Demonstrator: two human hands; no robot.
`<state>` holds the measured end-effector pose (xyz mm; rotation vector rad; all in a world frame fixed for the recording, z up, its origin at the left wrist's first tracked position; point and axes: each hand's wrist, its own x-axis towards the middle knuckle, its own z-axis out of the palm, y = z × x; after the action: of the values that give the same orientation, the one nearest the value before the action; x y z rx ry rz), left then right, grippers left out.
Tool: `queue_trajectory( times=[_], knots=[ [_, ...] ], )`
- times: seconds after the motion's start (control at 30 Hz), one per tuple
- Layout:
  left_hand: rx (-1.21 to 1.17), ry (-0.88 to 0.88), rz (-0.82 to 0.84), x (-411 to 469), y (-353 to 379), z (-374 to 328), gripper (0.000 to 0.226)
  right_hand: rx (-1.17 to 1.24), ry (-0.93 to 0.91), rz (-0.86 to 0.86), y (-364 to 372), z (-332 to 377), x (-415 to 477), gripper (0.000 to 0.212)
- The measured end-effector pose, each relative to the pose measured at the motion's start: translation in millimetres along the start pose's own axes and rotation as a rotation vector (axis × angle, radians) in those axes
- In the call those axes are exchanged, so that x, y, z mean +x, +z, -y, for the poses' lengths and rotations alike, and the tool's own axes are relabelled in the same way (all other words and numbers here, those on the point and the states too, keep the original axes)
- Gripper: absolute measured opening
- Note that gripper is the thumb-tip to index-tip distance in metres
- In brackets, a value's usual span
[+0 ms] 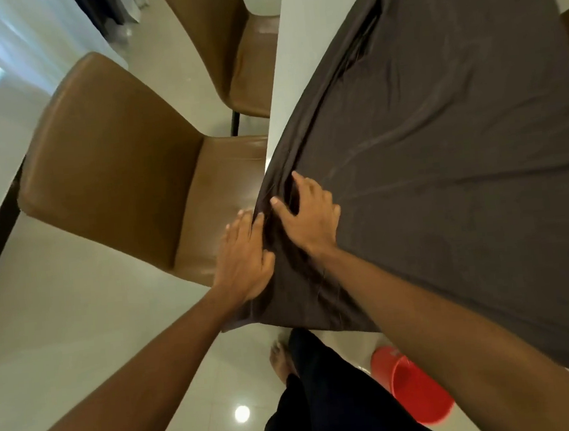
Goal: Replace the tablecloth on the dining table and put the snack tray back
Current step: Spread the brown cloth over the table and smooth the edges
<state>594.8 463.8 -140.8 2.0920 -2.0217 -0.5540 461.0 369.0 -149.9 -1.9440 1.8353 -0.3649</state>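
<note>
The step in hand looked to be squaring the dark brown, soft, matte tablecloth (458,131) over the near corner of the white dining table (298,35). To do it well, the gathered fabric at that corner would want easing out toward the side where the top lay uncovered, with one palm anchoring the cloth so the far end did not slide. After that, a sweep from the middle outward would flatten the long creases, and the overhang should be checked for evenness on each side. The left hand (245,256) lay open and flat, fingers straight and together, pressing the hanging part of the cloth against the table's corner. The right hand (310,216) rested on top just beside it, thumb and forefinger spread across a bunch of folds. Whether it actually pinched a fold or only pressed on it could not be told. The cloth covered most of the tabletop but sat askew: a bare white strip ran along the far left edge, widening away from the person. Shallow ridges fanned out from the corner under the hands, and a thicker roll of fabric ran along the exposed edge. At the near corner it draped over and hung down in a loose flap. A tan leather chair (109,151) stood close beside that corner, and a red plastic bucket (419,392) sat on the pale tiled floor under the near edge. The snack tray was not in view.
</note>
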Motion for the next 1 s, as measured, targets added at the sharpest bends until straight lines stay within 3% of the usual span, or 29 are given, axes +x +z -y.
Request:
queue_trajectory(
  times=[0.13,0.33,0.43,0.5,0.63,0.87,1.0],
  knots=[
    [0.02,0.213,0.012,68,-9,-24,0.068,0.095,0.001,-0.182,-36,-18,75,0.053],
    [0.247,0.412,0.192,187,-14,-32,0.07,0.061,0.006,-0.159,-54,-40,181,0.057],
    [0.291,0.381,0.275,216,-8,-21,0.075,-0.022,0.159,-0.028,-49,-48,213,0.067],
    [0.288,0.352,0.24,208,0,-11,0.076,-0.156,0.156,0.055,-33,-51,215,0.072],
    [0.29,0.316,0.175,197,1,9,0.077,-0.261,0.1,-0.011,-7,-26,215,0.076],
    [0.333,0.268,0.325,190,-27,54,0.079,-0.285,0.071,0.009,28,39,204,0.084],
    [0.383,0.285,0.254,211,-58,82,0.047,-0.256,0.057,0.014,37,54,198,0.08]
  ],
)
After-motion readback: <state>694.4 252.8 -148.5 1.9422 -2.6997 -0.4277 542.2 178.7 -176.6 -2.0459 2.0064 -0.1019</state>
